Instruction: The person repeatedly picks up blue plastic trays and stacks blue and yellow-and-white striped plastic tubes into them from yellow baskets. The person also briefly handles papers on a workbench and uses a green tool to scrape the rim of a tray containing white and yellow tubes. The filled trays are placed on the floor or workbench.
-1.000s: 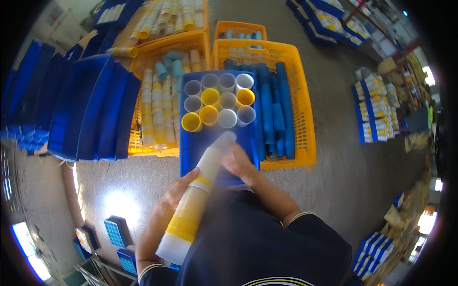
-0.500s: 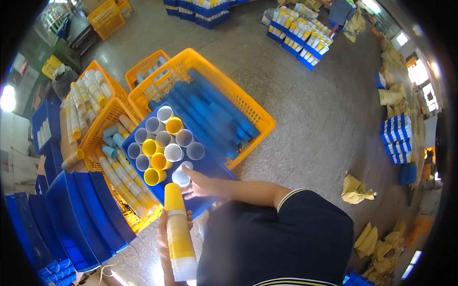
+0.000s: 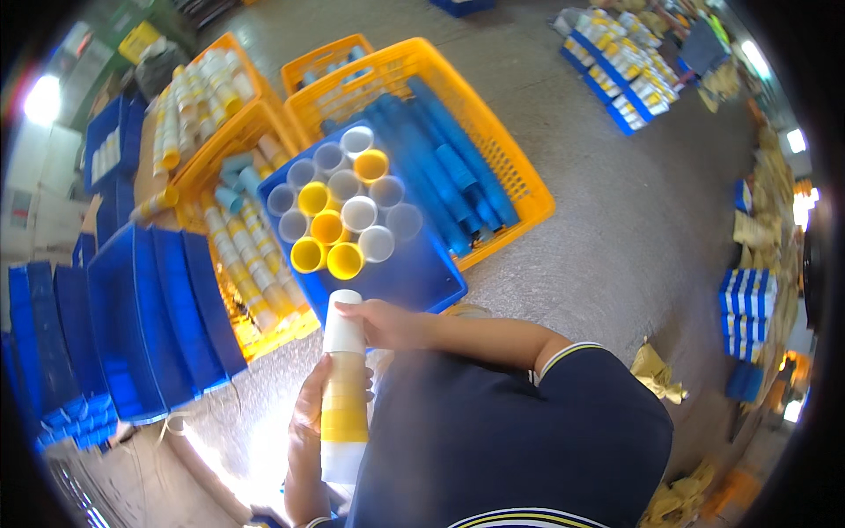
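Note:
A tall nested stack of white and yellow cups (image 3: 344,418) stands tilted in my left hand (image 3: 310,396), whose fingers wrap round it from both sides. At the top of this stack my right hand (image 3: 389,324) grips a white cup (image 3: 342,313), its thumb lying across the cup. Beyond both hands is a blue tray (image 3: 407,286), with several white, clear and yellow cups (image 3: 359,214) standing mouth up in staggered rows. Two yellow cups and a white one form the cups' near edge. The tray's near part shows bare blue.
Under and behind the tray sits a yellow crate (image 3: 528,202) of long blue cup stacks (image 3: 440,172). Left of it, another yellow crate (image 3: 189,189) holds white and yellow stacks. Empty blue trays (image 3: 123,326) lean at left. Filled trays (image 3: 620,70) stand on the far floor.
The white cup under my right hand now stands in the tray, with a yellow cup added beside it. My right hand has moved back to the stack, which now has a white cup on top.

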